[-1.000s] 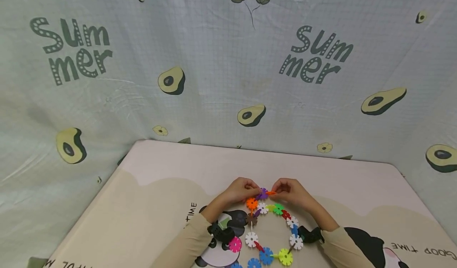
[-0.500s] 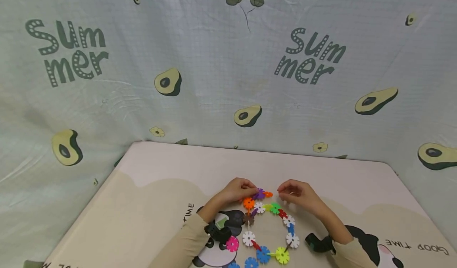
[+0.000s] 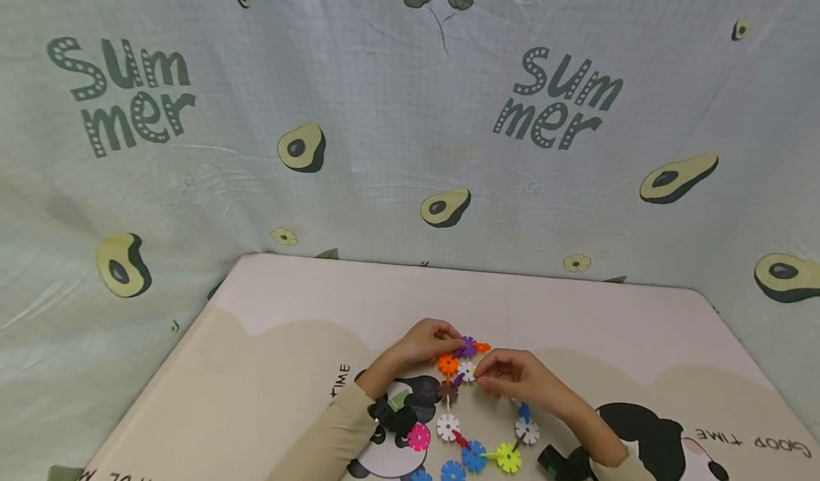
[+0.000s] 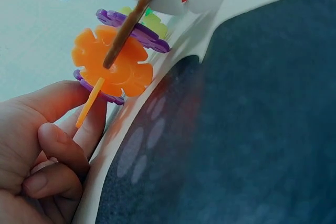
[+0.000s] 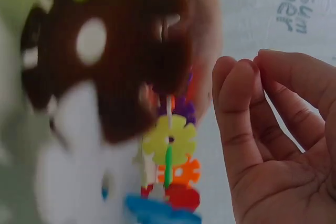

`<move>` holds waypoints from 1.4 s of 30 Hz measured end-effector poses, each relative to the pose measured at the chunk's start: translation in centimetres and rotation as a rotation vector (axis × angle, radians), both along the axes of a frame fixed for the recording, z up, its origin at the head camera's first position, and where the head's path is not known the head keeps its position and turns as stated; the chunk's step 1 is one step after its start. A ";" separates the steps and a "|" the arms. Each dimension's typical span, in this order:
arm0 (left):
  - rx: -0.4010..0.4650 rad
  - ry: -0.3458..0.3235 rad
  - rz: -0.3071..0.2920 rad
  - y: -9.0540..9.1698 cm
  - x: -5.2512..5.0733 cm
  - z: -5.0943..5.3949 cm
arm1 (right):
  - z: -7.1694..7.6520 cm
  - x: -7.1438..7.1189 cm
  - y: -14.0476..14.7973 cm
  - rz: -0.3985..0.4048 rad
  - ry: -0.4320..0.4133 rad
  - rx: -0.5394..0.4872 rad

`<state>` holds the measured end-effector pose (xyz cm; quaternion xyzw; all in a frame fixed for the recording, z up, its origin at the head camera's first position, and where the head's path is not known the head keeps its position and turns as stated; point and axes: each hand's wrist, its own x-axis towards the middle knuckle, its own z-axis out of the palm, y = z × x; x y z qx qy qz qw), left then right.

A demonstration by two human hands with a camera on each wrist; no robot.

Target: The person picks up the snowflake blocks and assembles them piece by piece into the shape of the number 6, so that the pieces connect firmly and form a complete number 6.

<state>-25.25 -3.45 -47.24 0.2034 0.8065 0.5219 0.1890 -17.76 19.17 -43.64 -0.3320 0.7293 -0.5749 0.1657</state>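
Flower-shaped plastic discs, slotted together, form a ring on the table. At its top my left hand (image 3: 430, 340) pinches a purple disc (image 3: 469, 346), which has an orange disc (image 3: 483, 347) joined on its right. Another orange disc (image 4: 118, 66) sits by the left fingertips in the left wrist view. My right hand (image 3: 522, 378) is over the ring's upper right, beside a white disc (image 3: 465, 371), and hides several discs there. Thumb and forefinger tips come together in the right wrist view, with nothing visible between them. A brown disc (image 5: 121, 35) looms close to that camera.
A loose pink disc (image 3: 419, 437) lies near the left wrist, and blue discs (image 3: 453, 471) lie below the ring. The tabletop (image 3: 288, 367) carries panda prints. Behind it hangs a pale cloth (image 3: 365, 146) with avocado prints. Both wrists wear black camera straps (image 3: 392, 415).
My right hand let go of the orange disc at the top, drew off to the right, then came back left and lower over the ring. My left hand stays on the purple disc.
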 end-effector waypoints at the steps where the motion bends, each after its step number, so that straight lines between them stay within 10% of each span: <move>1: -0.002 -0.001 0.004 0.0 0.0 0.0 | 0.1 0.2 -0.2 0.019 -0.006 -0.009; 10: 0.052 -0.005 -0.003 -0.1 0.0 0.0 | 0.2 2.1 -1.6 0.343 -0.223 -0.050; 15: 0.042 -0.008 0.006 -0.1 0.2 0.0 | 0.0 2.8 -2.0 0.445 -0.167 0.045; 42: 0.020 -0.005 0.098 -0.1 0.0 -0.4 | 0.8 4.6 -3.8 0.347 0.008 0.259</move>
